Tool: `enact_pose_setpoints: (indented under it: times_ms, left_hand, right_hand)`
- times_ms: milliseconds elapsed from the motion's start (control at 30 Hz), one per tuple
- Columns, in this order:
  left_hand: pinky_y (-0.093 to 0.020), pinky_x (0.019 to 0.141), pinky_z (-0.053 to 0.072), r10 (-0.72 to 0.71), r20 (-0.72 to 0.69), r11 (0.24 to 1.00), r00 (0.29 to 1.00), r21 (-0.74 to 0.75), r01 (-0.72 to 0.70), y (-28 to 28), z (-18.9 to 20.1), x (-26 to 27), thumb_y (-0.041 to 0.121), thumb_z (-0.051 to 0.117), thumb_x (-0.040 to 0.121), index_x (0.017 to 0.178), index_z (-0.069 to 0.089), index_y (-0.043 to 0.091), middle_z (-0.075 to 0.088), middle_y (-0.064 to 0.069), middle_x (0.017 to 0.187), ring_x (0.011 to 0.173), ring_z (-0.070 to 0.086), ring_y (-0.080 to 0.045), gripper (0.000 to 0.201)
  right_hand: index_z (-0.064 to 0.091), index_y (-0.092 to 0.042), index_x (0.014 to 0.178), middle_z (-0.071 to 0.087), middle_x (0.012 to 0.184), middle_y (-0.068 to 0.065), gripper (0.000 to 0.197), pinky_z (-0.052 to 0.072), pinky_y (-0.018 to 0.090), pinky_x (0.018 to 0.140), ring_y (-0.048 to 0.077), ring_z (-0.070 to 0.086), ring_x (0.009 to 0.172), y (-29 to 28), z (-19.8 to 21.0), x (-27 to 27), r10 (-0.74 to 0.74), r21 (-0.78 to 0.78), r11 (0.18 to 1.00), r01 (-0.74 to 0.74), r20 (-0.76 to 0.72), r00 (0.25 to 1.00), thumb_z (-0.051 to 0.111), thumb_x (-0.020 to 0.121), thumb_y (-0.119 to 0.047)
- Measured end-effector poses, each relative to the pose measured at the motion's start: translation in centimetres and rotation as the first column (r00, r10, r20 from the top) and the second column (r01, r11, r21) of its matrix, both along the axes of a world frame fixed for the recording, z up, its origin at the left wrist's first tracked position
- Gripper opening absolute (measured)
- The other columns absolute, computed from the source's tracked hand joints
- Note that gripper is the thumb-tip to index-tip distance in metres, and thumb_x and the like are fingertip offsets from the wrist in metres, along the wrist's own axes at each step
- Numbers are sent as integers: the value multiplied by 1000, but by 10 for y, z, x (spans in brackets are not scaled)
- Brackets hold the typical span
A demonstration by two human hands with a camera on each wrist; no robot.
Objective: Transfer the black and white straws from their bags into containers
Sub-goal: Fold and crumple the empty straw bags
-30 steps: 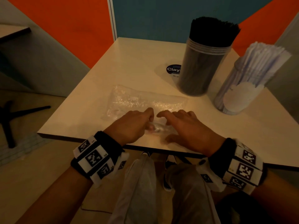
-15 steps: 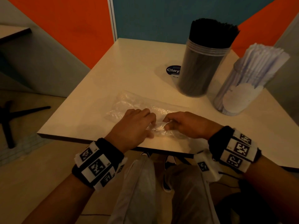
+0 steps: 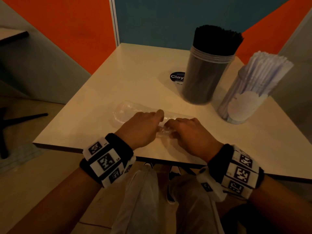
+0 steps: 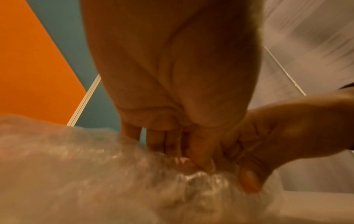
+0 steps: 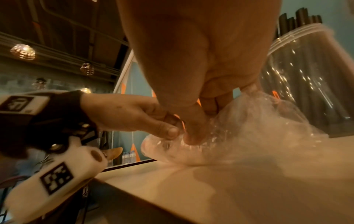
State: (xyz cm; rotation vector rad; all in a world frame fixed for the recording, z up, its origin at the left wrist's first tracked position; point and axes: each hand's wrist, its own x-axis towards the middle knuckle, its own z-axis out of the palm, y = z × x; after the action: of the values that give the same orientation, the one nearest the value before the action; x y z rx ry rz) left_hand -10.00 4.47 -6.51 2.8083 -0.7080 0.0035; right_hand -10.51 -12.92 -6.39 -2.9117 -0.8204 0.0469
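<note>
An empty clear plastic bag [image 3: 125, 109] [image 4: 80, 178] [image 5: 254, 125] lies crumpled near the table's front edge. My left hand [image 3: 143, 125] [image 5: 138, 116] and right hand [image 3: 187, 130] [image 4: 283, 130] sit side by side on its near end, each with fingers and thumb curled and pinching the plastic. At the back right a clear jar [image 3: 205, 78] [image 5: 310, 84] stands full of black straws [image 3: 217, 39]. To its right a second clear jar [image 3: 248, 97] holds white straws [image 3: 268, 63] that lean right.
The beige table [image 3: 135, 76] carries a round dark sticker [image 3: 177, 76] beside the black jar. Orange and teal wall panels stand behind it. My knees show under the table's front edge [image 3: 84, 147]. A dark chair base [image 3: 10, 124] stands on the floor at left.
Both hands went from lying flatter on the bag to curling and bunching its near end. The bag has been rolled up narrower and now reaches less far left.
</note>
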Motion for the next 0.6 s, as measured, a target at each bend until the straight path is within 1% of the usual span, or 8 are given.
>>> enact_pose_setpoints:
  times_ms: [100, 167, 200, 267, 367, 467, 533, 600]
  left_hand:
    - [-39, 89, 31, -24, 242, 998, 970, 65, 9, 0, -3, -6, 38, 44, 93, 110, 55, 14, 50, -7, 113, 106, 47, -29, 32]
    - [-40, 94, 25, -16, 193, 985, 981, 170, -18, 2, -2, -7, 53, 49, 86, 115, 53, 20, 44, -1, 118, 112, 41, -24, 45]
    - [-39, 95, 23, -9, 125, 979, 992, 203, -16, 3, -2, -6, 54, 57, 82, 120, 49, 23, 42, 1, 119, 113, 39, -21, 49]
    - [-36, 93, 24, 9, 43, 981, 999, 192, -17, 3, -2, 0, 41, 67, 80, 123, 46, 23, 42, 2, 118, 111, 42, -20, 51]
    - [-33, 83, 29, 0, 29, 987, 1000, 161, -5, 1, 0, 10, 18, 55, 90, 120, 49, 20, 50, -1, 112, 103, 52, -23, 31]
    - [-33, 80, 34, -13, -90, 987, 996, 159, 27, -1, 3, 17, 11, 47, 91, 114, 54, 15, 55, -6, 108, 100, 54, -27, 25]
    - [-36, 81, 41, 0, -158, 987, 987, 159, 26, 0, 3, 23, 13, 46, 92, 113, 57, 16, 57, -9, 109, 100, 55, -29, 24]
    - [-39, 81, 46, 23, -205, 984, 979, 175, 13, 0, 5, 26, 15, 45, 93, 115, 57, 18, 57, -12, 111, 99, 56, -31, 25]
  right_hand:
    - [53, -23, 124, 64, 112, 0, 34, 42, 40, 94, 23, 58, 106, 0, 4, 7, -12, 20, 1000, 14, -86, 996, 49, 91, -16]
    - [54, -23, 124, 64, 113, 1, 33, 43, 41, 94, 24, 58, 106, 0, 7, 13, -25, 16, 999, 28, -154, 988, 49, 92, -17]
    - [54, -22, 124, 64, 114, 2, 32, 44, 41, 94, 24, 58, 105, -1, 9, 16, -35, 13, 999, 38, -190, 981, 49, 93, -18]
    - [53, -22, 123, 65, 109, 2, 31, 47, 37, 90, 22, 58, 100, -2, 13, 23, -66, 54, 995, 84, -277, 958, 52, 93, -16]
    - [44, -23, 118, 63, 95, -1, 26, 48, 33, 80, 20, 59, 87, -1, 15, 28, -80, 150, 978, 147, -380, 922, 52, 94, -17]
    - [47, -24, 118, 58, 111, 3, 23, 44, 39, 88, 24, 54, 103, -2, 10, 22, -34, 30, 999, 40, -188, 982, 47, 96, -28]
    - [49, -29, 126, 45, 125, -1, 37, 35, 39, 96, 21, 40, 116, -3, 9, 15, -3, -95, 996, 0, -35, 999, 46, 93, -46]
    - [48, -31, 131, 42, 125, -2, 54, 31, 38, 97, 19, 37, 116, -4, 13, 12, 13, -157, 987, -20, -48, 999, 52, 85, -59]
